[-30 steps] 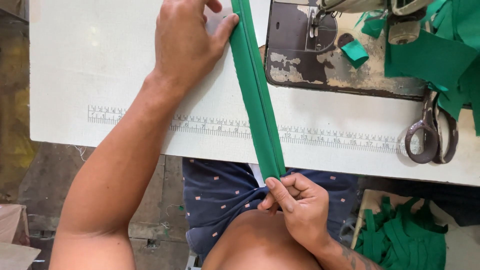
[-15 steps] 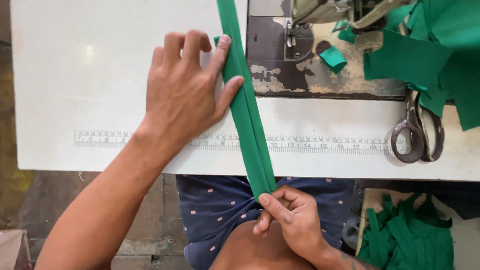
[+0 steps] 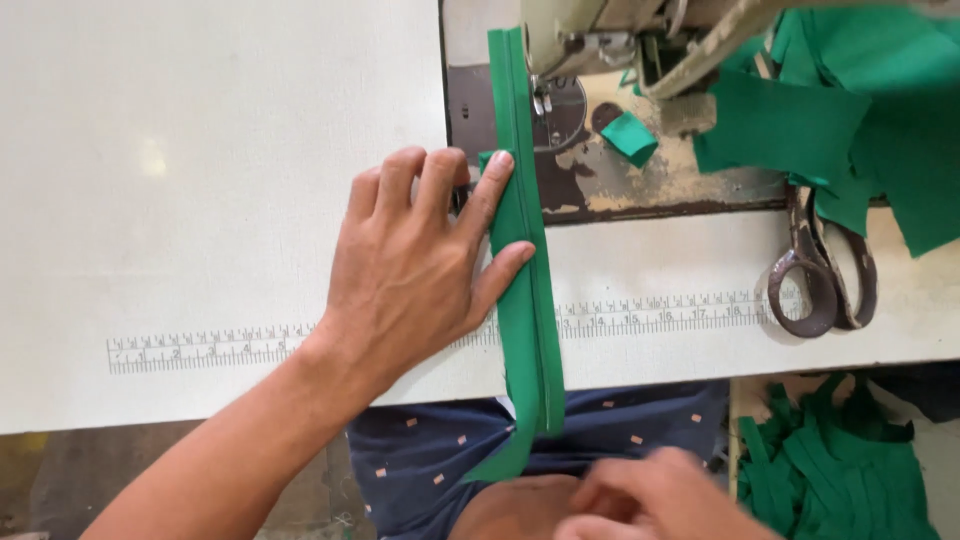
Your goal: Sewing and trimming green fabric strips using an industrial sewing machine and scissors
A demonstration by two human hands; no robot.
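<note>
Green folded fabric strip [image 3: 525, 290], pinned flat by open left hand [image 3: 420, 265]; right hand [image 3: 660, 500] blurred, grip unclear; best kept straight toward sewing machine [image 3: 600, 40].

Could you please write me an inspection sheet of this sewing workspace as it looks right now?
Surface: white table with a printed ruler strip along its near edge; worn metal machine bed set into it.
Job's things: folded green fabric strip runs from under the sewing machine head over the table edge to the lap.
Clutter: scissors, green fabric pieces, a small green scrap.
Hands: left hand flat on the table, fingertips pressing the strip; right hand blurred at the lap, off the strip.
Cables: nothing seen.
Surroundings: pile of green strips below the table on the right.
</note>
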